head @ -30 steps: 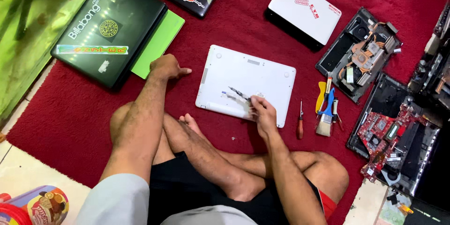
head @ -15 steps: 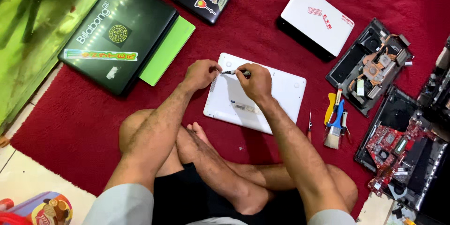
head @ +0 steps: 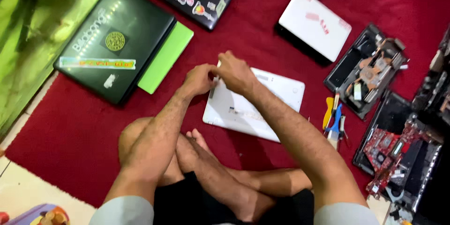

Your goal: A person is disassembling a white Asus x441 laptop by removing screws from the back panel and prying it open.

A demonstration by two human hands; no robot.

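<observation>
Head view: both hands meeting over the far-left corner of the white laptop base [head: 262, 108], lying underside up on the red carpet [head: 70, 131]. Left hand [head: 199, 79] and right hand [head: 234, 71] curled together, seemingly pinching something small; object too blurred to tell. Likely working a fastener or edge at that corner; next move calls for a steady, fine pinch. Long axis running ten to four o'clock. Tools [head: 333, 121] at three o'clock.

Both hands, left hand [head: 199, 78] and right hand [head: 236, 71], have met (fingers touching) over the white laptop [head: 262, 105].
</observation>
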